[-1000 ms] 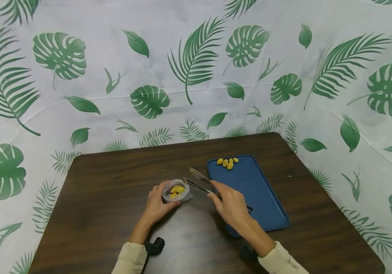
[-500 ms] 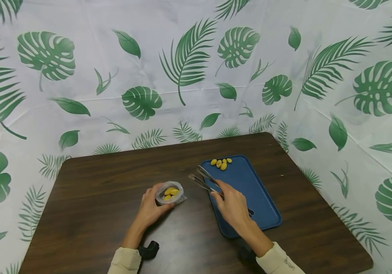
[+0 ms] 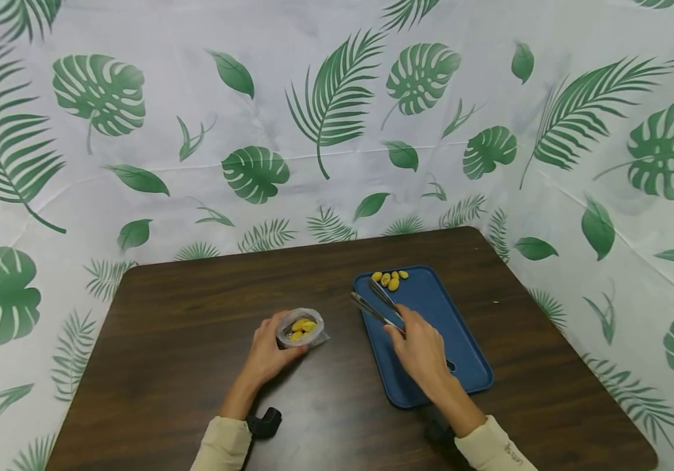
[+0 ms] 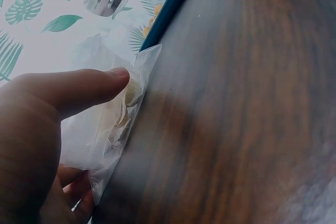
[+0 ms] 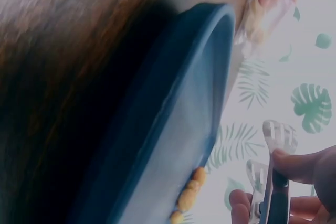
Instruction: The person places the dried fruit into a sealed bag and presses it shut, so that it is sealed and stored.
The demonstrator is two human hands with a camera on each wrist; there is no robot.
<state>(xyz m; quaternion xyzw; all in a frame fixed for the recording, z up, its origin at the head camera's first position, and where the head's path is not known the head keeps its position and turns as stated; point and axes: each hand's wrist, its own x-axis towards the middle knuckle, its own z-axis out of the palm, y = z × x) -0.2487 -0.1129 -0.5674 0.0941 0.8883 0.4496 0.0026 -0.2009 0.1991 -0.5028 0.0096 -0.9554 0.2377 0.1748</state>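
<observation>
My left hand (image 3: 267, 353) grips a clear plastic bag (image 3: 319, 337) standing on the table, its mouth spread round. Inside the bag lie several yellow fruits (image 3: 301, 326), small and oval. In the left wrist view the thumb lies along the bag's side (image 4: 113, 124). My right hand (image 3: 422, 347) holds metal tongs (image 3: 375, 306) over the blue tray (image 3: 425, 314); their arms stand apart with nothing between the tips. Several more yellow fruits (image 3: 393, 284) sit together at the tray's far left corner, just beyond the tong tips. The right wrist view shows fingers and thumb around the tongs (image 5: 270, 182).
The dark wooden table (image 3: 195, 327) runs up to a wall cloth (image 3: 195, 131) printed with green leaves. The tray has a raised rim (image 3: 457, 311). A small pale speck (image 3: 496, 301) lies on the table right of the tray.
The right hand has moved right with the tongs, from beside the bag to over the tray, toward the fruits there. The left hand keeps its grip on the bag.
</observation>
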